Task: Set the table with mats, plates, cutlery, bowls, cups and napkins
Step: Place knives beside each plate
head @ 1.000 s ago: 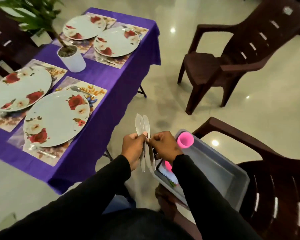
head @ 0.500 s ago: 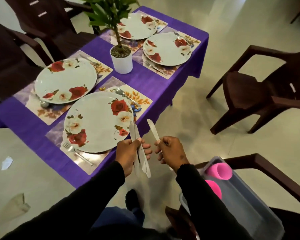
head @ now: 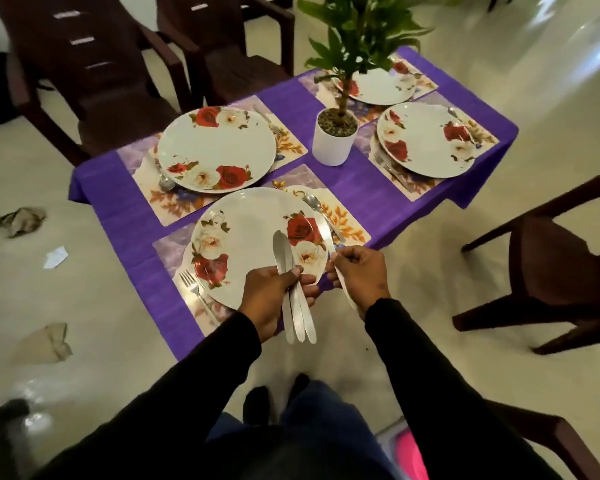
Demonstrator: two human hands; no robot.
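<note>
Both arms in black sleeves reach forward from the bottom of the view, elbows bent, hands side by side over the near edge of the table (head: pixel 368 202), which is draped in a purple cloth.

The left hand (head: pixel 271 299) is held with its back up, fingers curled round the middle of a bundle of knives (head: pixel 293 289). Their blades point away over the nearest plate (head: pixel 250 237) and their handles stick out below the fist toward the person.

The right hand (head: pixel 359 271), just beside the left, pinches a single knife (head: pixel 340 271) between thumb and fingers. Its blade lies along the right rim of the nearest plate, and its handle runs back under the palm toward the wrist.

The nearest plate sits on a placemat (head: pixel 347 223) with a fork (head: pixel 194 292) on its left and a spoon (head: pixel 317 206) on its right. Three more flowered plates rest on mats farther along the table, around a white potted plant (head: pixel 335 140). Dark brown chairs (head: pixel 551 265) stand about the table.
</note>
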